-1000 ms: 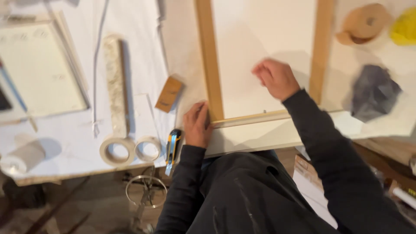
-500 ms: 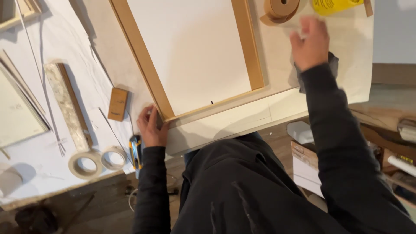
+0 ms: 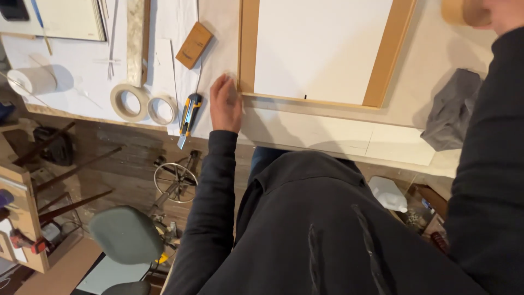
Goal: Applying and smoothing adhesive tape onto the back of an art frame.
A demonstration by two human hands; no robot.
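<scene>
A wooden frame (image 3: 248, 49) with a white panel (image 3: 322, 46) inside lies flat on the paper-covered table (image 3: 327, 134). My left hand (image 3: 225, 104) rests flat on the paper at the frame's lower left corner and holds nothing. My right hand (image 3: 505, 13) is up at the top right edge of the view, mostly cut off, with its fingers around a brown tape roll (image 3: 458, 11). A yellow and black utility knife (image 3: 188, 114) lies just left of my left hand.
Two pale tape rolls (image 3: 129, 102) (image 3: 162, 109) and a small wooden block (image 3: 194, 45) lie left of the knife. A crumpled grey cloth (image 3: 453, 112) sits at the right. Below the table edge stand a green chair (image 3: 125, 235) and a white jug (image 3: 388, 194).
My right hand has gone from the frame's right side up to the brown tape roll and closed on it. My left hand has stayed at the frame's lower left corner.
</scene>
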